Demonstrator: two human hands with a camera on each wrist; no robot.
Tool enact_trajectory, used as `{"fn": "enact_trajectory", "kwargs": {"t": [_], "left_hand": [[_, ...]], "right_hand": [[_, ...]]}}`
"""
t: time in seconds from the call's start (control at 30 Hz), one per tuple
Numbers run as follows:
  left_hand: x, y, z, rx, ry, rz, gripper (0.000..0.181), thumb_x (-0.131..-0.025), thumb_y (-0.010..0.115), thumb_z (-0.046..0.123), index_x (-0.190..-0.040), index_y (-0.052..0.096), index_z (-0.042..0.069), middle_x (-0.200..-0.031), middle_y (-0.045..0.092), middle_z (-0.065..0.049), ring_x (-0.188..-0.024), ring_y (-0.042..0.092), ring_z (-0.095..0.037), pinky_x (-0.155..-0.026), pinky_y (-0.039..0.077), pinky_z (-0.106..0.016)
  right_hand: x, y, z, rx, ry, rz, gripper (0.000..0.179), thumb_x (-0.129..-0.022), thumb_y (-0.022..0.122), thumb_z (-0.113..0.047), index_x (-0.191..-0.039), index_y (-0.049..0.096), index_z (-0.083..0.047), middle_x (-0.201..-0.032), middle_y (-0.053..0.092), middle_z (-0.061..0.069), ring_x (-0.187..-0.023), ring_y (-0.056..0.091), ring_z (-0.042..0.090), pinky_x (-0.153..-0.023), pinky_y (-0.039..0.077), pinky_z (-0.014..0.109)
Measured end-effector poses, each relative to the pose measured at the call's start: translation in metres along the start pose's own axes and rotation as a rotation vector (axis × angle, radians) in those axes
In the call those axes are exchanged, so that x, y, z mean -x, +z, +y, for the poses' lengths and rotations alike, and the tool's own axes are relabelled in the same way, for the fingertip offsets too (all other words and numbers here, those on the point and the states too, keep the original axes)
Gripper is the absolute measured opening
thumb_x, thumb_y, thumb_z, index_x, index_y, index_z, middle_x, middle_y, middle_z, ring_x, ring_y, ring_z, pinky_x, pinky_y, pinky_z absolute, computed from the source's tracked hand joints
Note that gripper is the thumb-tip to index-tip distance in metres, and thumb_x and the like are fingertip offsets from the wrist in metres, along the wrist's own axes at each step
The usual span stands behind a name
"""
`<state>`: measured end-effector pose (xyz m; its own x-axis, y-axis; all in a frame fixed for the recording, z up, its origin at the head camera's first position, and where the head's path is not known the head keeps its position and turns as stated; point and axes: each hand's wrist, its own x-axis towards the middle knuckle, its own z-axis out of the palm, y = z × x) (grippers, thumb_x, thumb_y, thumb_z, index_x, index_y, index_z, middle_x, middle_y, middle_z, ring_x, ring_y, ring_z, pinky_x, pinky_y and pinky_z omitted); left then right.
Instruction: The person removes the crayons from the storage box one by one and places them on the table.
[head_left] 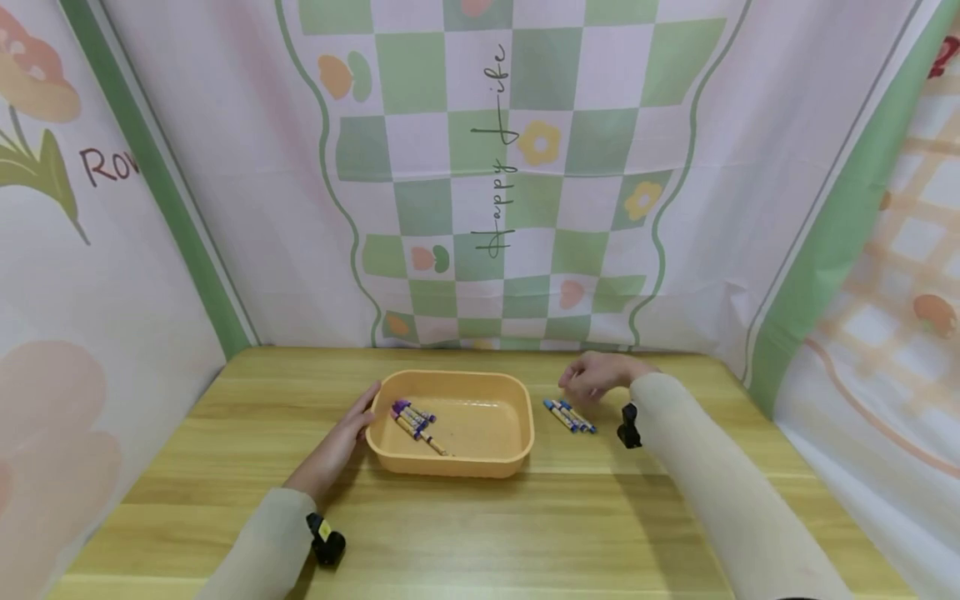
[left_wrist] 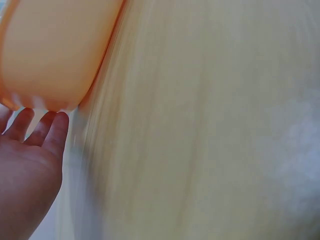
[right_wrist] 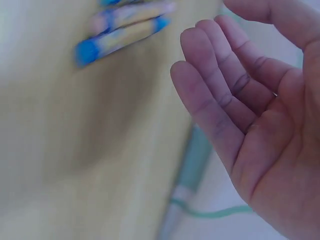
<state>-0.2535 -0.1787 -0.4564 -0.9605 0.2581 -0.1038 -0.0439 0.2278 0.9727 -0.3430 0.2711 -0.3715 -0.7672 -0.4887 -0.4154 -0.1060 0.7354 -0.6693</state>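
Observation:
My left hand (head_left: 341, 440) rests against the left end of an orange-yellow plastic basin (head_left: 450, 467), its fingertips touching the wall. In the left wrist view, those fingers (left_wrist: 56, 132) are extended along the basin's outside. Inside the basin, several purple-ended crayons (head_left: 407, 423) lie in a group at the left, and one brown-tipped crayon (head_left: 432, 442) lies below them. My right hand (head_left: 600, 375) hovers just behind a small row of blue-ended crayons (head_left: 561, 415) on the table. In the right wrist view, its fingers (right_wrist: 210, 110) are loosely bent, holding nothing, beside a blue crayon (right_wrist: 122, 41).
The wooden table (head_left: 480, 533) meets a printed curtain (head_left: 480, 167) at its back edge. More curtain hangs at both sides. A small black wrist camera (head_left: 327, 540) sits on the left sleeve, another black camera (head_left: 630, 427) on the right.

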Motion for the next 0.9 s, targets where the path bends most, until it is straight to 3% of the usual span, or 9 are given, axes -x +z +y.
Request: {"fn": "enact_trajectory", "kwargs": {"t": [0.17, 0.47, 0.9], "left_hand": [[0.001, 0.000, 0.001, 0.014, -0.012, -0.004, 0.058, -0.108, 0.030, 0.032, -0.163, 0.010, 0.028, -0.168, 0.000, 0.000, -0.152, 0.005, -0.027, -0.121, 0.010, -0.048], [0.001, 0.002, 0.001, 0.039, -0.014, 0.000, 0.059, -0.108, 0.032, 0.028, -0.163, 0.012, 0.028, -0.168, 0.001, 0.000, -0.151, 0.008, -0.028, -0.120, 0.012, -0.049], [0.002, 0.001, 0.002, 0.024, -0.023, -0.003, 0.058, -0.108, 0.031, 0.030, -0.163, 0.011, 0.028, -0.168, -0.001, 0.001, -0.152, 0.005, -0.027, -0.121, 0.010, -0.049]], "right_hand": [[-0.005, -0.006, -0.034, 0.054, -0.078, 0.006, 0.043, -0.096, 0.060, -0.014, -0.130, 0.053, 0.011, -0.120, 0.064, 0.022, -0.107, 0.063, 0.040, -0.092, 0.055, 0.047], [-0.019, 0.007, -0.091, 0.101, -0.146, -0.032, 0.039, -0.096, 0.064, -0.016, -0.128, 0.056, 0.005, -0.115, 0.065, 0.014, -0.106, 0.063, 0.037, -0.091, 0.055, 0.042], [-0.060, 0.048, -0.129, 0.125, -0.152, -0.122, 0.041, -0.092, 0.073, -0.021, -0.126, 0.060, -0.004, -0.111, 0.067, 0.005, -0.102, 0.066, 0.022, -0.088, 0.056, 0.035]]}}
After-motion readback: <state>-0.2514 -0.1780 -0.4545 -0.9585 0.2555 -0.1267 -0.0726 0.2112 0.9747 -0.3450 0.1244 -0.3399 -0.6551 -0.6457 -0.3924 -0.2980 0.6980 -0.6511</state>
